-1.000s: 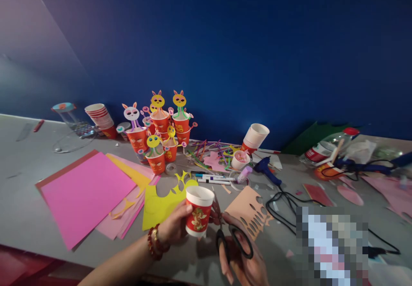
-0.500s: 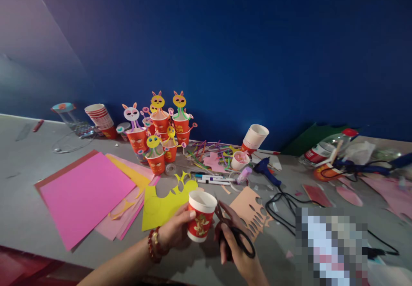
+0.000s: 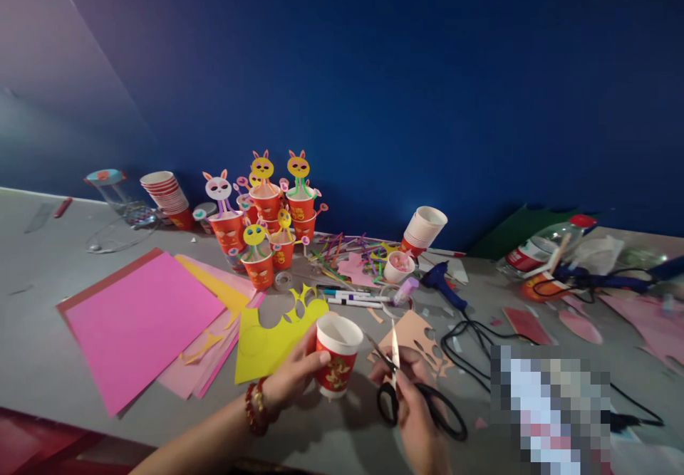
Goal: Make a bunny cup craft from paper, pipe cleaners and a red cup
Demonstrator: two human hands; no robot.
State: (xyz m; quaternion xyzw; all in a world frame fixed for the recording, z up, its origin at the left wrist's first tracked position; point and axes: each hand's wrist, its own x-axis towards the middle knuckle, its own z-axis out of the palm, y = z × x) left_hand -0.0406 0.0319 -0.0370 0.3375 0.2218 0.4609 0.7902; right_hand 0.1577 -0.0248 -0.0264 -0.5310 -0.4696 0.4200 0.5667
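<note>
A red and white paper cup (image 3: pixel 338 368) with a gold figure on its side is upright in my left hand (image 3: pixel 293 377), thumb across its front. The wrist carries beaded bracelets. My right hand (image 3: pixel 414 393) grips black-handled scissors (image 3: pixel 394 364) around the pivot; their blades are spread apart and point up, just right of the cup. Behind the cup lies yellow cut-out paper (image 3: pixel 261 347). Under and behind the scissors is a peach sheet with holes cut in it (image 3: pixel 409 329).
Several decorated bunny cups (image 3: pixel 259 268) stand at the back. Pink sheets (image 3: pixel 144 325) lie left. Markers (image 3: pixel 353 301), a glue gun (image 3: pixel 441 283) with a black cable, stacked cups (image 3: pixel 425 229) and a bottle (image 3: pixel 545 243) are behind and right. A pixelated patch covers the lower right.
My right hand has moved right, away from the cup, turning the scissors and spreading their blades. The cup has shifted slightly right in my left hand.
</note>
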